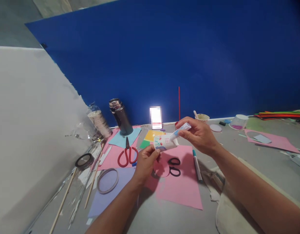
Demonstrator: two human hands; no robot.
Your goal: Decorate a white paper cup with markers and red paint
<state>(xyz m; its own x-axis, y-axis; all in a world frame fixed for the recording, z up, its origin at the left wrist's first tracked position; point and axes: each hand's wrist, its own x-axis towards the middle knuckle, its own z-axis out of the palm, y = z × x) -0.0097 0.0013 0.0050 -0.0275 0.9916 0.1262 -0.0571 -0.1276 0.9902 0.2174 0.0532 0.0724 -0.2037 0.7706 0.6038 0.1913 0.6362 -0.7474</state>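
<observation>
My left hand (145, 162) is closed around a small white paper cup (164, 143) with coloured drawings on its side, held above the pink paper sheet (184, 188). My right hand (198, 135) pinches a white and blue glue tube (181, 130), its tip touching the cup's side. Both hands hover over the table in the middle of the view.
Red-handled scissors (127, 155), black-handled scissors (174, 166), a teal marker (196, 165), tape rolls (107, 180), wooden sticks (63, 201), a dark flask (120, 117), stacked cups (100, 123) and coloured papers lie around. A blue board stands behind; a white board leans at left.
</observation>
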